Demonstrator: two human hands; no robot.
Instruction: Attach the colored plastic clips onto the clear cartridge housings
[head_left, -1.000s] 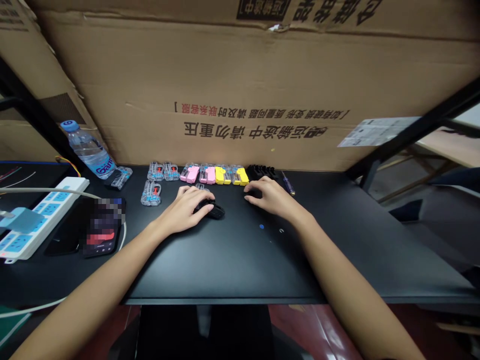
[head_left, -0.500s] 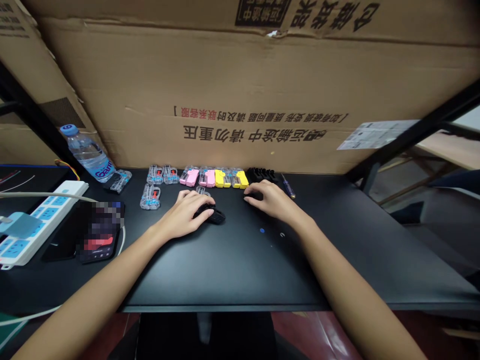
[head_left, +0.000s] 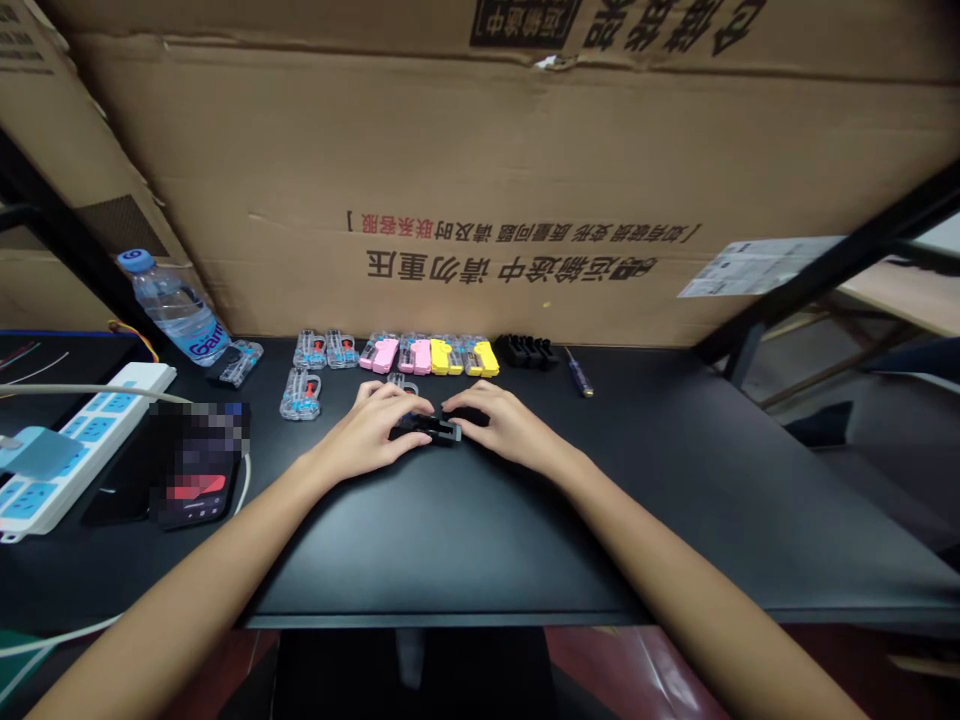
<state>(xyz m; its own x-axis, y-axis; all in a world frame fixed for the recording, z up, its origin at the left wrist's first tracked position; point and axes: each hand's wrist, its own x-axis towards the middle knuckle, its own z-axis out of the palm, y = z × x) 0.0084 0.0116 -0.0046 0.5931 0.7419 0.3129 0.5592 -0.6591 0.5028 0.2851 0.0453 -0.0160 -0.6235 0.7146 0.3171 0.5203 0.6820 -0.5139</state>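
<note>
My left hand (head_left: 367, 430) and my right hand (head_left: 504, 425) meet over a small black plastic part (head_left: 429, 430) on the black desk (head_left: 480, 540). Both hands grip it, and its right end shows a pale metal-looking tip. Just behind my left fingers lies a transparent plastic piece (head_left: 403, 384), partly hidden. Farther back stands a row of transparent, pink and yellow plastic parts (head_left: 397, 352). A group of black plastic pieces (head_left: 526, 351) and a small screwdriver (head_left: 579, 372) lie to the right of that row.
A white power strip (head_left: 82, 445), a pixelated phone (head_left: 199, 465) and a water bottle (head_left: 174, 310) occupy the desk's left side. A large cardboard box (head_left: 480, 170) stands along the back edge. A pale cable (head_left: 75, 390) crosses the left side.
My right hand has moved left from beside the black pieces to the black part, and both hands now meet over it. The left hand has stayed nearly still.
</note>
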